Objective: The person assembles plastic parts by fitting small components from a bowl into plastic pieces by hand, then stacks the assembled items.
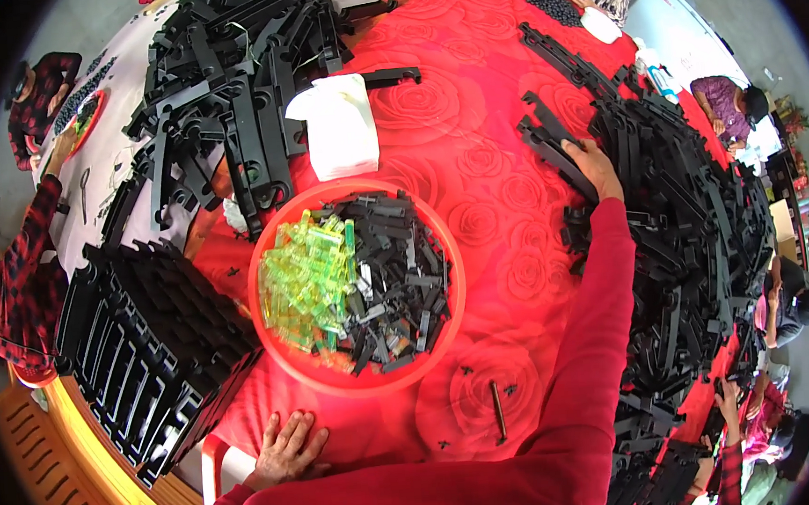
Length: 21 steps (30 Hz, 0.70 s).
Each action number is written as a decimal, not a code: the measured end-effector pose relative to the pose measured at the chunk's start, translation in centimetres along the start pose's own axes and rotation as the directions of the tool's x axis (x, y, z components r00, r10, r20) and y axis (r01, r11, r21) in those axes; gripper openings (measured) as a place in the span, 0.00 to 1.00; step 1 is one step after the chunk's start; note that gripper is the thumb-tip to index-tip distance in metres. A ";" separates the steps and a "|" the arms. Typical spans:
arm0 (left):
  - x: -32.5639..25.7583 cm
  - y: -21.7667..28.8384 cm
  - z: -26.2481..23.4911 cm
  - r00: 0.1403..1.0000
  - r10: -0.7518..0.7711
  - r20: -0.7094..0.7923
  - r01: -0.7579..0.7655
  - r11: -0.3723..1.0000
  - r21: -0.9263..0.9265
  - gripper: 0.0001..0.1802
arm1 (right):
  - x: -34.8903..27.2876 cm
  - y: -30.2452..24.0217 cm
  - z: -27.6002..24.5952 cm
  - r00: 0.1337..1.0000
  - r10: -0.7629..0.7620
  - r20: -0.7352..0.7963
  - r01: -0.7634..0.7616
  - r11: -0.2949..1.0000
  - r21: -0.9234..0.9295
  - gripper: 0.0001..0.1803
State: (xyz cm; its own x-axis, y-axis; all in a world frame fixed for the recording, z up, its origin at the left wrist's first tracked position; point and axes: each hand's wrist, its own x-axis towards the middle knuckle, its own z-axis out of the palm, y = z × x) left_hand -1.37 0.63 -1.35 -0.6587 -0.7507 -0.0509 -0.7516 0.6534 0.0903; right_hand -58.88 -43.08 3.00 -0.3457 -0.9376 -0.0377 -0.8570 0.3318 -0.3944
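My right hand (596, 170) reaches to the near side of a large heap of long black plastic bars (664, 206) on the right. Its thumb and fingers are closed round one black plastic bar (546, 122) at the heap's edge. My left hand (289, 448) lies flat on the red tablecloth (505, 208) near the front edge, holding nothing, fingers stretched out. Between the hands stands a round red basin (457, 282). Clear yellow-green tubes (303, 278) fill its left part, small black plastic pieces (401, 271) its right.
Behind the basin are folded white paper (332, 131) and another pile of black bars (243, 85). Black bars are stacked neatly (152, 336) on the left. A thin brown rod (499, 413) lies near me. Other people sit around, one in a checked shirt (22, 279) at left.
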 end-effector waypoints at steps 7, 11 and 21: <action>1.0 0.4 -1.4 0.999 -0.048 0.006 0.048 0.981 -0.190 0.36 | -11.2 -3.9 -0.2 0.985 -0.137 0.100 0.142 0.989 -0.049 0.41; 1.6 0.6 -2.2 0.997 -0.073 0.001 0.071 0.967 -0.246 0.37 | -17.4 -5.2 -0.8 0.969 -0.149 0.196 0.159 0.987 -0.037 0.40; 1.6 0.3 -2.2 0.994 -0.068 -0.083 0.042 0.957 -0.287 0.38 | -27.7 -6.7 -2.8 0.887 -0.293 0.357 0.355 0.927 -0.120 0.41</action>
State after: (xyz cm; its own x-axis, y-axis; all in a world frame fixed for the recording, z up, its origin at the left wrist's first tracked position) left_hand -2.61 -0.59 0.79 -0.6007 -0.7991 0.0253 -0.7371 0.5658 0.3694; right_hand -44.66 -19.02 9.24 0.0809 -0.9661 -0.2453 -0.9631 -0.0124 -0.2689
